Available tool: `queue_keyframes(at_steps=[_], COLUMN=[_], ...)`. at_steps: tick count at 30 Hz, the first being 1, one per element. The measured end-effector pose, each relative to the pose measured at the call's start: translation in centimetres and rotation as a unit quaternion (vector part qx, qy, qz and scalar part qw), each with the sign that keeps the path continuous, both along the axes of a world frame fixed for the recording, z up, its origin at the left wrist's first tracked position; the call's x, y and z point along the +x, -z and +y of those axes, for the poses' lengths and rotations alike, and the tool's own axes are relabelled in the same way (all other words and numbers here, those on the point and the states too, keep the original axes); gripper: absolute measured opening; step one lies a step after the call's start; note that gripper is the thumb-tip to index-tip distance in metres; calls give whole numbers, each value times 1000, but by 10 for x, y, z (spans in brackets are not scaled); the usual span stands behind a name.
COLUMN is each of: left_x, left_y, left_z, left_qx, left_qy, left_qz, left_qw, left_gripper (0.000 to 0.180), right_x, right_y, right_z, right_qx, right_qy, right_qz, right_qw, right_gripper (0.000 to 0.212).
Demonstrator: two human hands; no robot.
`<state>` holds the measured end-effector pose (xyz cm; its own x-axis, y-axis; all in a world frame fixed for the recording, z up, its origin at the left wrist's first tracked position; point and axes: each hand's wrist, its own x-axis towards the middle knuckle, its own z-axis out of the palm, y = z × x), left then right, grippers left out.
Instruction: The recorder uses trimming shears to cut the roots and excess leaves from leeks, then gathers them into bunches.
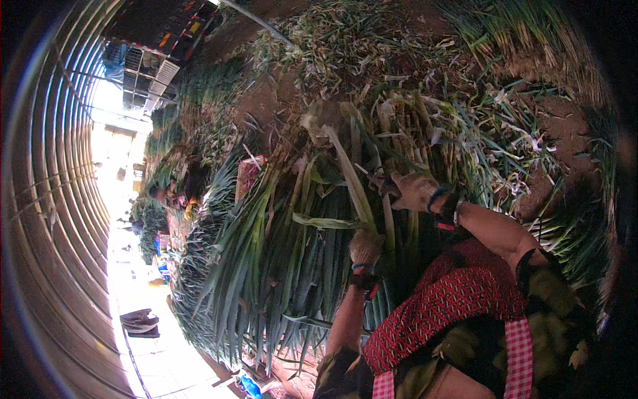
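My left hand (365, 248), in a pale work glove, is closed around the leafy part of a large green onion (351, 174). Its stalk points away from me, with a clump of soil and roots at the far end. Just right of that stalk, my gloved right hand (413, 191) is closed on a small dark tool (383, 183). From it a thin, pale, blade-like tip points left; its exact kind cannot be made out. Beneath both hands spreads a thick pile of green onions (266, 233), their long leaves fanning toward the left and toward me.
Trimmed leaves and peelings (332, 46) litter the brown soil beyond the pile. Bundled green onions (525, 40) stand at the far right. A red crate (248, 177) sits left of the pile. Other people (178, 193) are farther left, beside a curved ribbed wall (60, 199).
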<state>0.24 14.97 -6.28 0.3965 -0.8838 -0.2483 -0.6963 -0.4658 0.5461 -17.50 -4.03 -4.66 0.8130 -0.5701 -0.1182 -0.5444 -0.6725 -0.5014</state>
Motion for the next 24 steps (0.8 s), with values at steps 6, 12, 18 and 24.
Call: queue_keyframes(at_steps=[6, 12, 18, 24], left_x=[-30, -36, -13, 171], left_y=[18, -20, -32, -70], left_z=[-8, 41, 47, 50], left_qx=[16, 87, 85, -139], left_qy=[23, -32, 118, -118], left_qz=[-54, -39, -67, -145], left_qw=[998, 995, 987, 972], left_gripper=[53, 51, 34, 29], right_x=[-30, -11, -33, 3], right_y=[29, -98, 6, -82], right_z=[-8, 21, -2, 44], right_qx=[-28, 122, 26, 64], right_qy=[16, -95, -4, -119], right_qz=[-58, 164, -117, 19], right_qw=[998, 974, 993, 991], right_gripper=[102, 93, 96, 96])
